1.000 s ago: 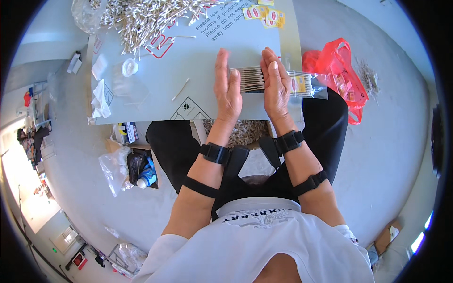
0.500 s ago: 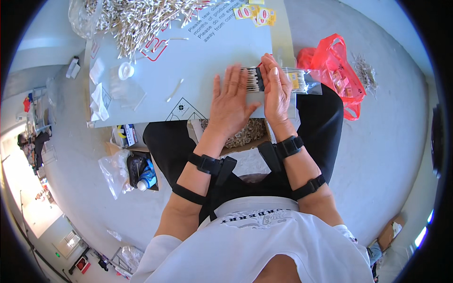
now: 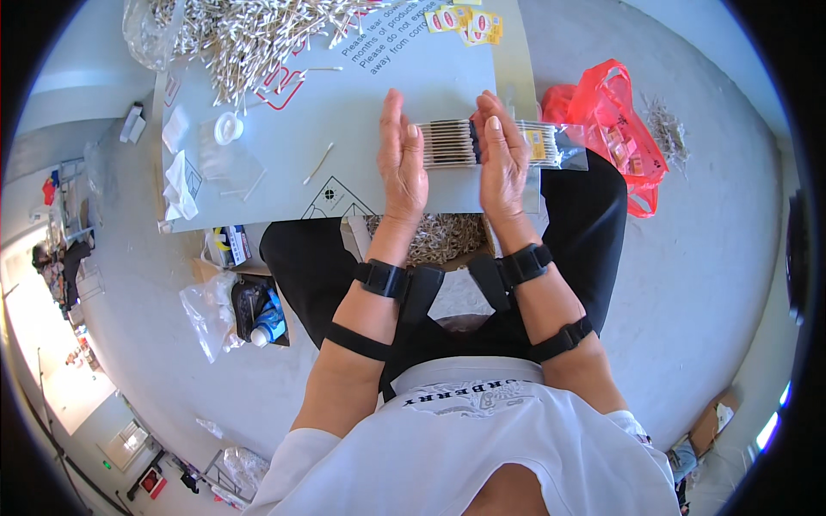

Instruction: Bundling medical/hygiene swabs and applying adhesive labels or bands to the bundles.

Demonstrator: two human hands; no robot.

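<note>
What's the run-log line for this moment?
left hand: open, at left end of swab row | right hand: across row, grip unclear | clear bag: right of right hand, swabs inside

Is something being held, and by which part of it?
No closed grip shows: a row of cotton swabs lies between the left hand and right hand. Whether either presses it cannot be told.

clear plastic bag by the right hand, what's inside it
Cotton swabs show side by side in the clear plastic bag, with a yellow label among them. The right hand blocks the bag's left end, so contents there are hidden.
</note>
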